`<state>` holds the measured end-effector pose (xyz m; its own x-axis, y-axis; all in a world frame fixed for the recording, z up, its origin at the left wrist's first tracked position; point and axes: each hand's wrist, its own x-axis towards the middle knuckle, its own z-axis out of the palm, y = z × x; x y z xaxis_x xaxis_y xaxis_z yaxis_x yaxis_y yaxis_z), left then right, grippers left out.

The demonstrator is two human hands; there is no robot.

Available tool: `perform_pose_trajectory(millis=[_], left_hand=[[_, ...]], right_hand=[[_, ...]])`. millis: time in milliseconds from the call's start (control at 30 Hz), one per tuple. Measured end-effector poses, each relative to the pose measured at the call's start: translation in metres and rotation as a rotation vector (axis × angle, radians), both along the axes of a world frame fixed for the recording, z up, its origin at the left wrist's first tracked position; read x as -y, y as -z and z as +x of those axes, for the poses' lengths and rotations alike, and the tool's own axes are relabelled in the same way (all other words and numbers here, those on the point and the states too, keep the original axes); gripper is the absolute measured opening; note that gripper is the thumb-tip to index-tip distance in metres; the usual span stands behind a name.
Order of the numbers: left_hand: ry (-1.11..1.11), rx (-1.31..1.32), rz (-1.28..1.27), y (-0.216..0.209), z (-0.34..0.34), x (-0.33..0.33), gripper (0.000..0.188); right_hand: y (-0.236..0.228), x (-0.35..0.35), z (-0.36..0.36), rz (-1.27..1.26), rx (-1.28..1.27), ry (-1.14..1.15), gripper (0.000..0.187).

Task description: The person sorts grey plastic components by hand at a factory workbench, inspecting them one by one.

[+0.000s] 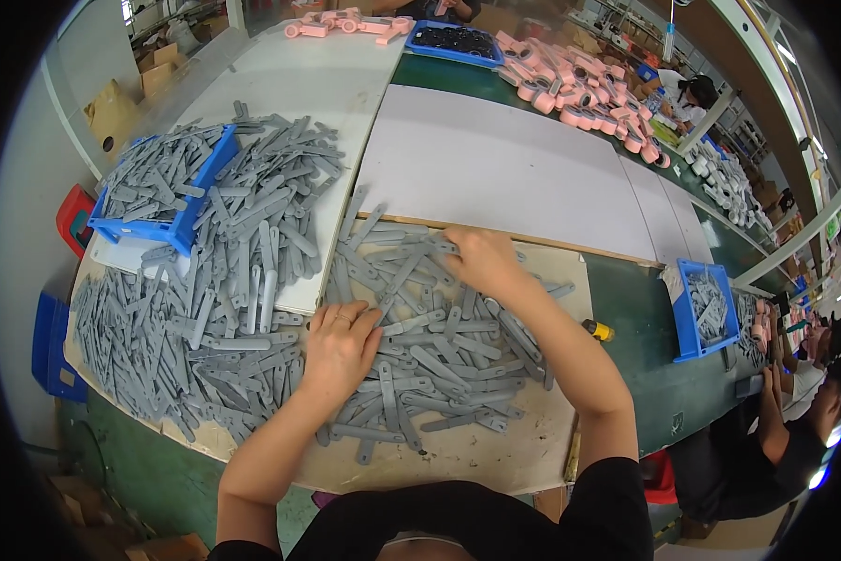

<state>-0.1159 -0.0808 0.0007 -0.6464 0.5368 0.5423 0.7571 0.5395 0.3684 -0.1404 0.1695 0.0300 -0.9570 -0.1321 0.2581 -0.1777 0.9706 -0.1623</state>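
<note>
L hand (342, 348) rests palm-down, fingers half-bent, on gray strips (439, 366); R hand (481, 262) curls at their far edge, can't tell if either grips any. Strips cover tabletop (532, 458) nearby, prob. for easy reach.

the black top (439, 528) has short sleeves (612, 505); the left hand (336, 353) wears a ring (343, 319).
</note>
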Motion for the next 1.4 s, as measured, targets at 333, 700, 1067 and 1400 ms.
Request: perform_pose_trajectory(millis=[333,700,1067,1400], left_hand=[[0.209,0.021,0.006,-0.006,0.000,0.000,0.039],[0.292,0.132,-0.054,-0.006,0.006,-0.003,0.049],[0.231,0.246,0.033,-0.004,0.005,-0.002,0.031],[-0.056,0.218,0.324,-0.018,0.001,0.001,0.019]], right_hand=[[-0.026,-0.003,0.051,-0.182,0.554,-0.307,0.047],[-0.050,-0.050,0.062,0.055,0.262,-0.024,0.019],[-0.044,-0.045,0.086,-0.023,0.129,0.079,0.031],[-0.028,0.025,0.127,0.002,0.642,-0.244,0.060]])
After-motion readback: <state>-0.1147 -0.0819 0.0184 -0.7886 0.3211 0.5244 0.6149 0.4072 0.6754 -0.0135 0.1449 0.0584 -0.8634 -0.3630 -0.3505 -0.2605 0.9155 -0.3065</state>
